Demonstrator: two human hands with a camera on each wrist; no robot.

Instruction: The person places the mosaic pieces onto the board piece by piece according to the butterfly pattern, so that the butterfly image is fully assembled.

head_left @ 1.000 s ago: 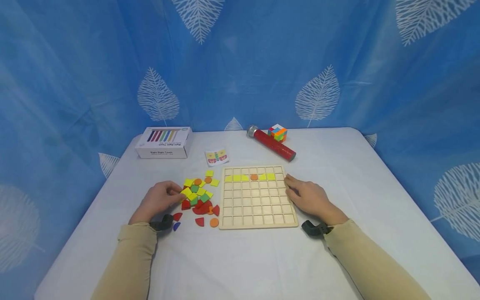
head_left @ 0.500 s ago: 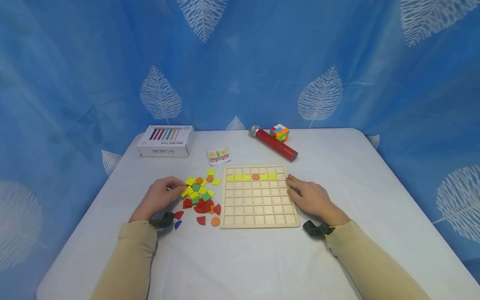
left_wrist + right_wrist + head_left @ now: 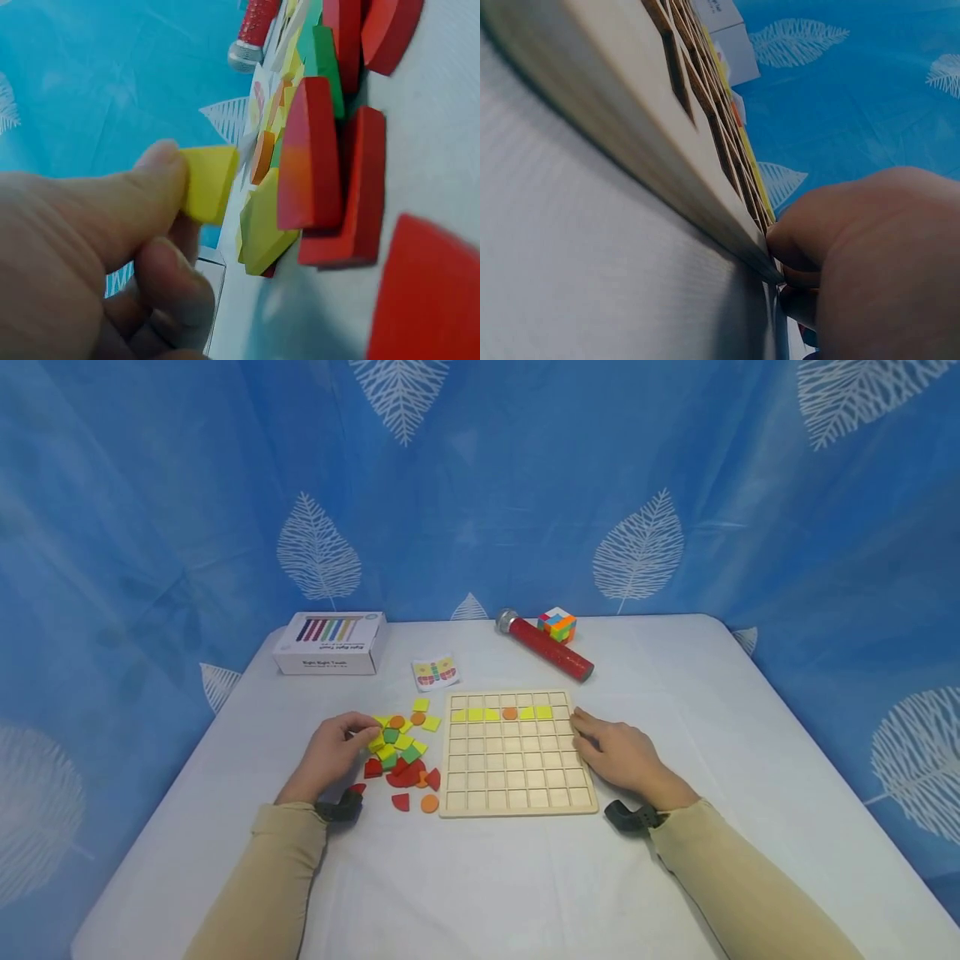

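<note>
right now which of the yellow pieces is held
The yellow piece pinched in the left hand; other yellow pieces lie loose or sit in the wooden board.

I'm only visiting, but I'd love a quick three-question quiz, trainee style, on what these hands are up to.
1. What colour is the piece pinched by the left hand?
2. True or false: in the head view, the right hand touches the left edge of the wooden board.
3. How many orange discs sit on the board?

Key:
1. Yellow.
2. False; it touches the right edge.
3. One.
</note>
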